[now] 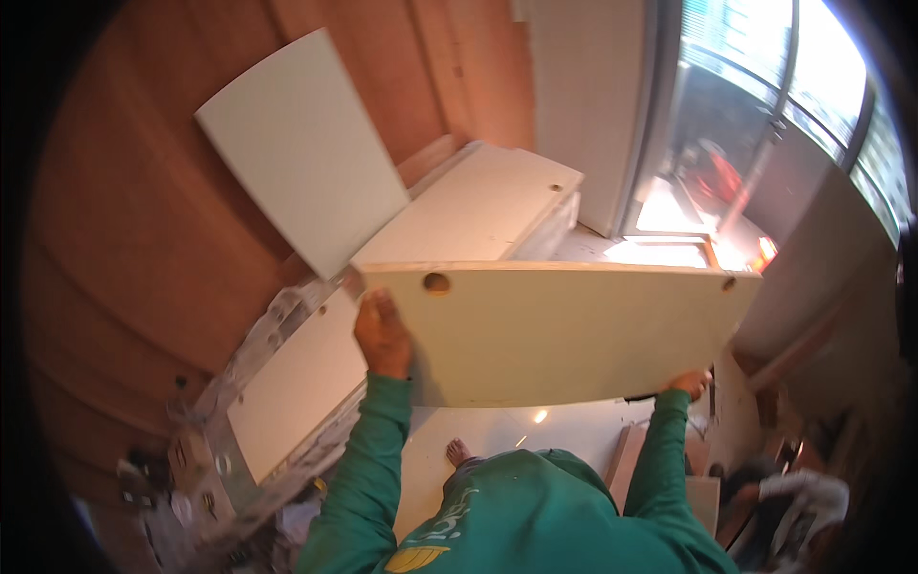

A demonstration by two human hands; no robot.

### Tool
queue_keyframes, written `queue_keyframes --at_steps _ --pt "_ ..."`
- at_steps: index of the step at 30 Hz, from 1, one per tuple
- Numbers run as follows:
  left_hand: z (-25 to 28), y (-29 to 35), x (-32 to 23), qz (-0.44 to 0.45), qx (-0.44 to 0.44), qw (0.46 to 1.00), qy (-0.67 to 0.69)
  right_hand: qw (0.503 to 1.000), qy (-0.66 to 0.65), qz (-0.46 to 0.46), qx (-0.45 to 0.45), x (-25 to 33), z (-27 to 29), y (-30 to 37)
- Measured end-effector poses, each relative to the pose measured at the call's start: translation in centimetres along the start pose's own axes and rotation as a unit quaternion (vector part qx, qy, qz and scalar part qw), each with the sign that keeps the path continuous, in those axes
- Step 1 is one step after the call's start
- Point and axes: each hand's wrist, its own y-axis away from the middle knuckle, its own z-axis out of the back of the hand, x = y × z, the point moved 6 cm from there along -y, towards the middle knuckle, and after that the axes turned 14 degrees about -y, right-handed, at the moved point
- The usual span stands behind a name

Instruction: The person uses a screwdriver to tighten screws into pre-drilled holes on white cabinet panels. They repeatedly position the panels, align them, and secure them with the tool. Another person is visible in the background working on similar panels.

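In front of me is a pale cabinet door (pixel 564 335), held up on its long edge, with two round hinge holes near its upper corners. My left hand (pixel 384 330) grips its left end, fingers bent over the edge. At the lower right corner, my right hand (pixel 690 385) is closed on the board, its fingers partly hidden. A thin dark thing shows beside that hand, too small to name. Behind the held door, another pale board (pixel 469 210) with a hole lies on a stack. To the left lies a similar pale board (pixel 296 383) with holes.
A white panel (pixel 306 153) leans against the brown wooden wall (pixel 124 220). A glazed door opening (pixel 736 124) lets in bright light at the far right. At lower right are reddish-brown boards (pixel 626 469) and a person (pixel 803 497). Tools and clutter lie lower left.
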Motion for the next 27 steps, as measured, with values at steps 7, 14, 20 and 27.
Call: queue_keyframes --at_steps 7,14,20,27 --pt "6.7 5.2 8.7 0.288 0.077 0.952 -0.073 0.957 -0.189 0.149 0.163 1.9 7.1 7.5" --pt "15.2 9.3 22.3 0.362 -0.040 0.927 -0.087 0.823 -0.495 -0.005 0.277 13.2 15.7 25.0" --pt "26.9 11.7 33.4 0.395 -0.105 0.900 -0.147 0.769 -0.451 0.076 0.447 20.6 14.2 37.7" --pt "40.2 16.8 45.9 0.475 -0.139 0.852 -0.173 0.776 -0.364 0.111 0.504 25.6 14.5 56.9"
